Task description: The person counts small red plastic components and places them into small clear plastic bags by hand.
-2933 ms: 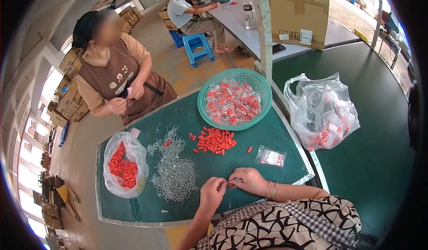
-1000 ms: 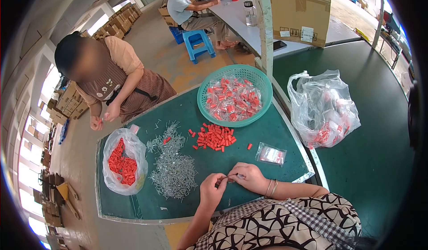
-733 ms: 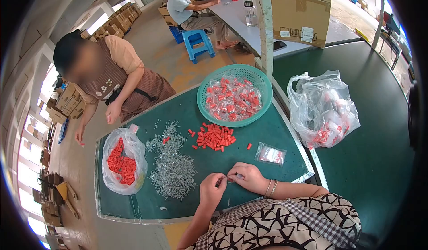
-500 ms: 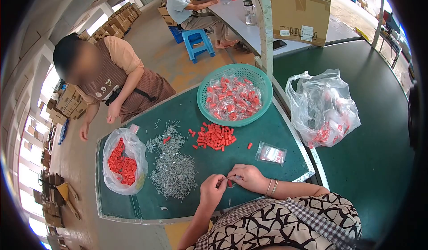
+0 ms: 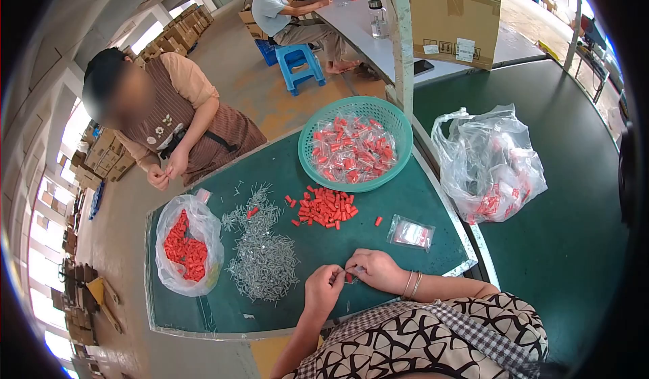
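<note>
My left hand (image 5: 324,290) is closed in a pinch at the table's near edge, its fingertips almost meeting those of my right hand (image 5: 377,271). Whatever the left fingers hold is too small to make out. A pale, shiny bit of what looks like a small clear plastic bag (image 5: 359,269) shows in the right hand's closed fingers. Just under the fingertips is a red plastic piece (image 5: 349,278), partly hidden. Ahead of the hands lie a heap of red plastic pieces (image 5: 326,207) and, to the left, a pile of screws (image 5: 263,267). A stack of small clear bags (image 5: 411,233) lies to the right.
A green basket (image 5: 305,169) of filled bags stands at the back beside a metal post (image 5: 403,54). On the left is a white plastic bag (image 5: 209,227) of red pieces; on the right table, a clear carrier bag (image 5: 487,162). A co-worker (image 5: 169,115) stands across the table.
My fingertips have drawn slightly closer together, with the hands in nearly the same place. Across the table, the co-worker's hands have come together above the white bag.
</note>
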Tool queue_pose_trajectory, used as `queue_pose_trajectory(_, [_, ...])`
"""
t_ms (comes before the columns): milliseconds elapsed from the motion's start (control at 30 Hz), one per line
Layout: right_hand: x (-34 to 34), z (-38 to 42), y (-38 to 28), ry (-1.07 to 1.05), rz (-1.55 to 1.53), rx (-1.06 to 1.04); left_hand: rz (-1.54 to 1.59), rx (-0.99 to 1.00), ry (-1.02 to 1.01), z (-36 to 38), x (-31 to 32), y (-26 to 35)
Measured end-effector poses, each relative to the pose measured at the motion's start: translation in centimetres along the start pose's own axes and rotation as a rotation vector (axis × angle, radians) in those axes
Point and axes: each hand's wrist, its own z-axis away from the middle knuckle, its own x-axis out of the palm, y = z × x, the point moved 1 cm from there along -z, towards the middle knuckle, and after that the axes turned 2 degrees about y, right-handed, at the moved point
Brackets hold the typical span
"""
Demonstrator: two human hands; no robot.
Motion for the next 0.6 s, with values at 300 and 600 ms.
queue_pose_trajectory(300, [-0.3, -0.4, 0.3, 0.124, -0.164, 0.005, 0.069, 0.052, 0.024, -1.4, -0.3, 0.6])
queue_pose_trajectory(600, [-1.2, -0.8, 0.5, -0.019, -0.431, 0.433, 0.187, -0.12, 0.012, -1.8, -0.4, -0.2])
